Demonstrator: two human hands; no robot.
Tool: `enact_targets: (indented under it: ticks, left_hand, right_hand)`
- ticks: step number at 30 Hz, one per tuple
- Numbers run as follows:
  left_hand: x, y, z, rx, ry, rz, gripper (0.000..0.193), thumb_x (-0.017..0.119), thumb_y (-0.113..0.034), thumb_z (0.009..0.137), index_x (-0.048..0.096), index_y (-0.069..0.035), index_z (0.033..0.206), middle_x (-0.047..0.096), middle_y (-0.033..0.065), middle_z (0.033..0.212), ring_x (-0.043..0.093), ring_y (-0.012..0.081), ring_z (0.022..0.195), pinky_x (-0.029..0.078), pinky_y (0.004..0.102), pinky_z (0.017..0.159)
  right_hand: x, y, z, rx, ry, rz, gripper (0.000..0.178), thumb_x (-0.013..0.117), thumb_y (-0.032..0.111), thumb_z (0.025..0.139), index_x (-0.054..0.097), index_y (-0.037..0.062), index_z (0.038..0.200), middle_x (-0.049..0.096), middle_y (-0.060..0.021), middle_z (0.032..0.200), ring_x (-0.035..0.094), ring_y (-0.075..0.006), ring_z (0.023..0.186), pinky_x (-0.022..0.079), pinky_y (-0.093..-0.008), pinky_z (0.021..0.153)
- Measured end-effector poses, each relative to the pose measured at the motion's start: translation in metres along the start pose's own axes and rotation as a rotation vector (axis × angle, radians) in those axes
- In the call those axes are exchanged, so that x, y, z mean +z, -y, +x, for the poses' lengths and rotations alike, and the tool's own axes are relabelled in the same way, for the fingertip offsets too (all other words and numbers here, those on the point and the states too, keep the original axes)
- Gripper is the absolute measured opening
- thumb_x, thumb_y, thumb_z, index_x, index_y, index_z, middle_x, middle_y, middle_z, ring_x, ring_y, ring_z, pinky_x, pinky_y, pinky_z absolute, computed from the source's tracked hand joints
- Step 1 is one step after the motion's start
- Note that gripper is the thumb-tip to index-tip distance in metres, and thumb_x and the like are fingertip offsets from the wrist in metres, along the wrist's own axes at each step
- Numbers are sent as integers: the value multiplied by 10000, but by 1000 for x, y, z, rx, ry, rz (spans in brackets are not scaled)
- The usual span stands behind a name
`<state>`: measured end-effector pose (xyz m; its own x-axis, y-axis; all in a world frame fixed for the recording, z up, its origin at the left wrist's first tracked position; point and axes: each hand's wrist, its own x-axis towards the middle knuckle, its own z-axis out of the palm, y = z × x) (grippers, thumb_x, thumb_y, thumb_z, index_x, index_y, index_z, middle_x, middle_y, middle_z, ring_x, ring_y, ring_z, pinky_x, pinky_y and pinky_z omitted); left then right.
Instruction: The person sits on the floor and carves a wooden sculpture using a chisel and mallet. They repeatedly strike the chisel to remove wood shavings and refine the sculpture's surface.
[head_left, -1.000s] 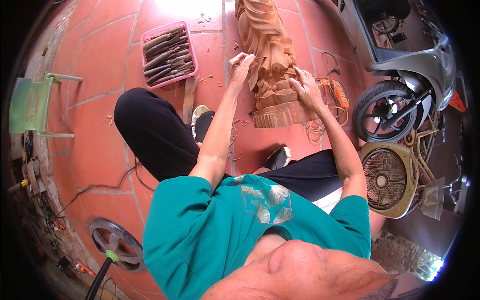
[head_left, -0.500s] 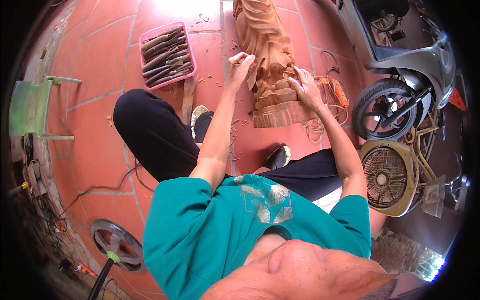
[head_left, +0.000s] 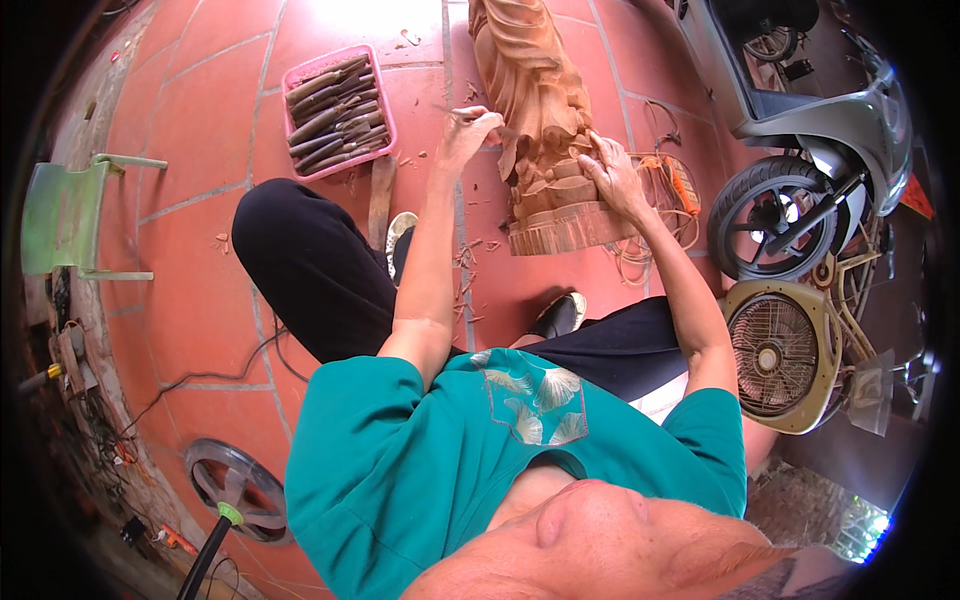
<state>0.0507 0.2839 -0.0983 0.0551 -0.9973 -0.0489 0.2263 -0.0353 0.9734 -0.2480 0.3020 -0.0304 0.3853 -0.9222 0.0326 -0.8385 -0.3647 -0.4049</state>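
Note:
A reddish-brown wood carving (head_left: 540, 110) with flowing folds lies on the tiled floor, its flat base toward me. My left hand (head_left: 468, 138) is just left of the carving, fingers closed around a slim carving tool (head_left: 454, 109). A thin dark end of that tool sticks out to the left; its exact blade shape is too small to tell. On the carving's right side, near the base, my right hand (head_left: 612, 175) rests with fingers stretched out against the wood.
A pink basket (head_left: 388, 105) of wooden-handled carving tools stands left, beside a wooden bar (head_left: 380, 205). Wood chips lie between my feet. An orange power strip (head_left: 686, 190) with coiled cord, a motorbike (head_left: 775, 215) and a box fan (head_left: 768, 355) are right. A green chair (head_left: 65, 215) stands far left.
My left hand has moved slightly left, away from the carving's edge, and turned so that the tool shows. My right hand stays on the wood.

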Motion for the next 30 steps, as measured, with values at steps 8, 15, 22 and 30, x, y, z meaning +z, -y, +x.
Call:
enact_targets:
  ticks: [8,15,22,30]
  left_hand:
    - [33,6,-3,46,-220,-116,177,675,-203,912,714,-51,832,694,39,700,634,103,647,500,251,617]
    - [1,-1,7,-59,-117,-65,240,637,-288,939,723,-64,922,725,81,778,674,135,662,514,270,627]
    - [46,0,35,26,-329,-251,295,656,-342,936,717,-54,940,739,80,821,653,107,708,497,252,649]
    - [26,9,10,-160,-156,-183,199,645,-250,909,701,-60,899,721,81,763,659,131,668,491,274,602]
  right_hand:
    - [-1,4,6,-3,-3,-7,663,507,510,967,436,66,1454,464,-213,1416,414,-362,1337,333,-450,1118]
    - [0,2,2,20,4,4,677,519,519,959,435,67,1456,460,-209,1424,411,-364,1342,332,-450,1121]
    - [-2,6,4,-3,-8,-4,660,529,499,964,438,66,1454,469,-208,1411,425,-367,1327,340,-449,1113]
    - [-1,3,0,22,-10,-7,651,530,496,966,438,80,1458,472,-203,1404,428,-367,1323,346,-451,1108]
